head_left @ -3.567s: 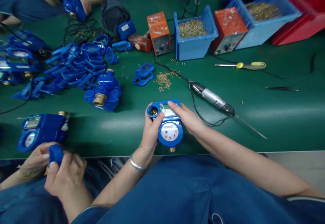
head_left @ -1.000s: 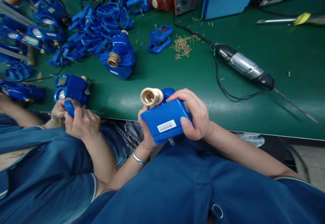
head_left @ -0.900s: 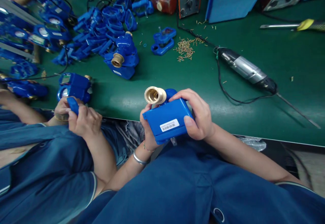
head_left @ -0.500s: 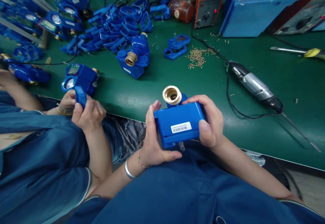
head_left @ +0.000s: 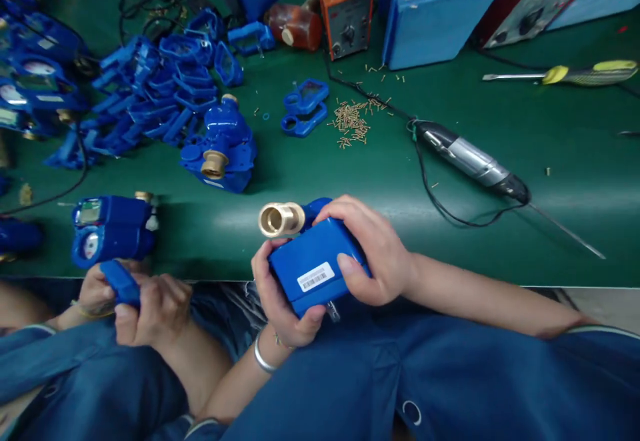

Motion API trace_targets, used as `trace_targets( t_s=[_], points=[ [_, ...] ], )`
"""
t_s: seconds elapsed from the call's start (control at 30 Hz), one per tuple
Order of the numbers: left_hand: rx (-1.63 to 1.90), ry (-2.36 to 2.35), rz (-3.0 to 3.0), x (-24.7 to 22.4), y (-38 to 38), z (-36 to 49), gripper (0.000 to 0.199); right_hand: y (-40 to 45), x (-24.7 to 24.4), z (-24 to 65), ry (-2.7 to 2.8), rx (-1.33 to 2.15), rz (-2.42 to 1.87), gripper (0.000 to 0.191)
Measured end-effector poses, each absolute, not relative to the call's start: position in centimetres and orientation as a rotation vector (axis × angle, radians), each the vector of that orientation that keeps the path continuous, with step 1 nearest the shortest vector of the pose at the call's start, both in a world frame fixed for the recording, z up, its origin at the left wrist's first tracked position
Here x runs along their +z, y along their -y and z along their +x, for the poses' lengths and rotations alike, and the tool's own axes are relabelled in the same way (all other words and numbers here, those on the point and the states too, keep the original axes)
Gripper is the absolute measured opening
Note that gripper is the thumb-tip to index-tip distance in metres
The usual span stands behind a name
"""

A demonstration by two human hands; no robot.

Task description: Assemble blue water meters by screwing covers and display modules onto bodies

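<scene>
A blue meter (head_left: 320, 261) with a white barcode label is held between both hands above the lap, by the table's front edge. My left hand (head_left: 285, 301) wraps round its left end, thumb on the lower edge. My right hand (head_left: 375, 251) grips the right end, thumb on the face beside the label. A brass threaded pipe end (head_left: 281, 219) sticks out at the meter's upper left. Below the meter hangs a small clear piece (head_left: 333, 311). Another blue meter (head_left: 223, 144) with brass fittings stands on the green table (head_left: 390, 194) behind.
Loose screws (head_left: 351, 121) lie near two blue frames (head_left: 305, 107). An electric screwdriver (head_left: 470, 157) with a cord rests at right, a yellow-handled screwdriver (head_left: 590, 74) beyond. Behind are an orange box (head_left: 345, 11) and a blue bin (head_left: 430, 27). At left, a co-worker's hands (head_left: 155, 307) hold a blue part.
The view has turned, shifting the table items left. The held meter is tilted, its brass end pointing more to the left. My left fingers have closed round it, thumb now on its lower edge.
</scene>
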State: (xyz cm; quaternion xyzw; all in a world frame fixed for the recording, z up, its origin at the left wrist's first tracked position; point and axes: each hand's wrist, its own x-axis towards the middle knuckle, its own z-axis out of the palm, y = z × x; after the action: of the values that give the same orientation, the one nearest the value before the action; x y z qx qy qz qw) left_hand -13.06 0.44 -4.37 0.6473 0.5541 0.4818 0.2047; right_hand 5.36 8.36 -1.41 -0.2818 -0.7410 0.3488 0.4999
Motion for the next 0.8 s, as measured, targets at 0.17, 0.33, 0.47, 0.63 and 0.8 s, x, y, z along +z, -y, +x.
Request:
trace_targets(
  t_s=[0.17,0.33,0.47,0.63,0.8],
  points=[
    [1.322,-1.573,2.054,-5.9,-1.5,-14.7,0.102,-9.2,-3.5,5.1,1.755,0.772,-0.559,0.045],
    [1.235,-1.625,2.112,-5.7,-1.3,-14.1,0.108,-9.5,-4.4,5.8,1.740,0.772,-0.510,0.043],
    [1.146,-1.672,2.127,-4.9,-0.5,-12.8,0.112,-9.1,-5.0,6.7,1.775,0.776,-0.490,0.041],
    [1.100,-1.664,2.267,-5.0,0.9,-11.9,0.109,-8.0,-6.5,7.5,1.813,0.755,-0.411,0.047],
    [1.207,-1.664,2.270,-6.0,1.9,-11.7,0.098,-7.0,-7.2,7.8,1.856,0.833,-0.402,0.073]
  ],
)
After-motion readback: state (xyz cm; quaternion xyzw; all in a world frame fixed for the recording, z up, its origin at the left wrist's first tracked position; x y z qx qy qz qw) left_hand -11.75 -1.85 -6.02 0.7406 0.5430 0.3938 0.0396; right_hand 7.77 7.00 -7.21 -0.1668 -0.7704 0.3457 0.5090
